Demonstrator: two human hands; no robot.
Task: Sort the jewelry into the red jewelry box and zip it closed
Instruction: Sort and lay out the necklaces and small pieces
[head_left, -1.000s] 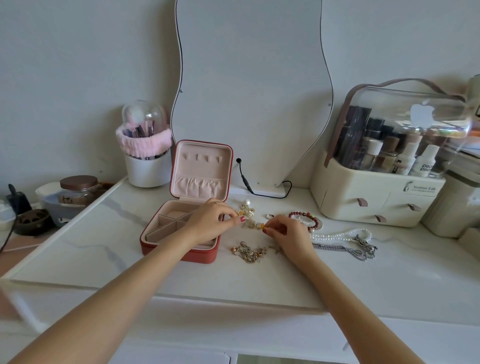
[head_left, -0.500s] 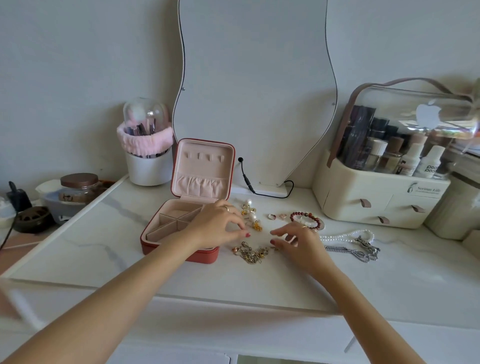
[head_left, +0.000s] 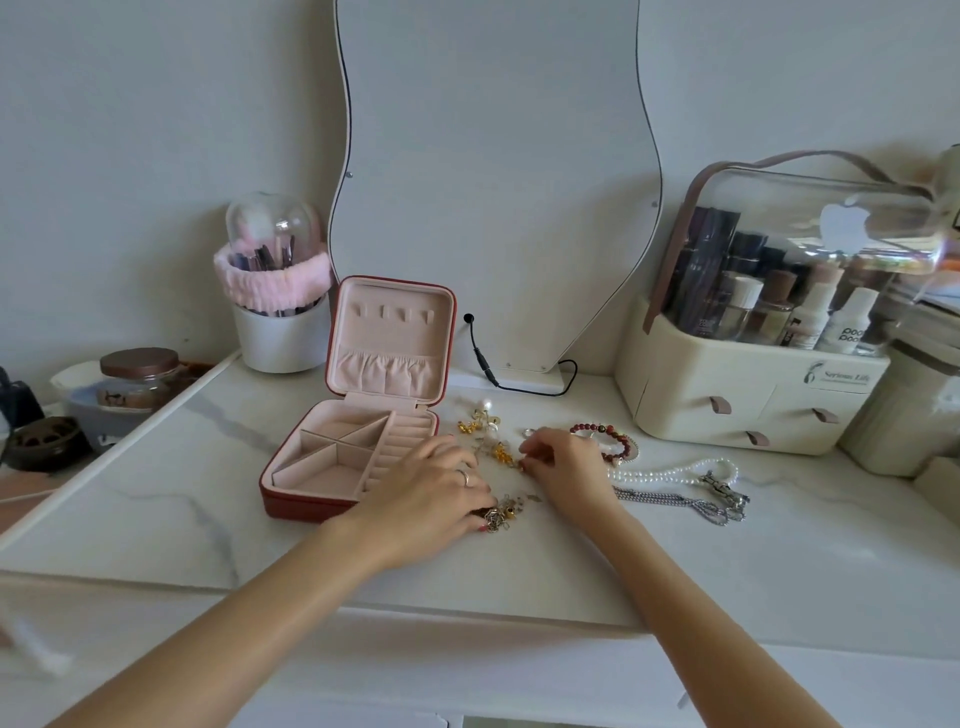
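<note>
Red jewelry box (head_left: 332, 467) is sitting open on the marble table (head_left: 156, 499). Left hand (head_left: 431, 488) is lying flat, fingers spread over the tangled gold chains (head_left: 501, 514). Right hand (head_left: 566, 462) is pinching a small gold earring (head_left: 503, 453); the bead bracelet (head_left: 605, 439) is lying just beside it.

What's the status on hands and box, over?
Left hand on tangled gold chains; right hand pinching small gold piece. Red zip jewelry box open, compartments empty. Nothing blocking.

We reach both forearms forward, hands close together. Our left hand (head_left: 431, 480) lies palm down, a ring on one finger, fingers bent downward. Our right hand (head_left: 563, 462) curls its fingertips inward.
</note>
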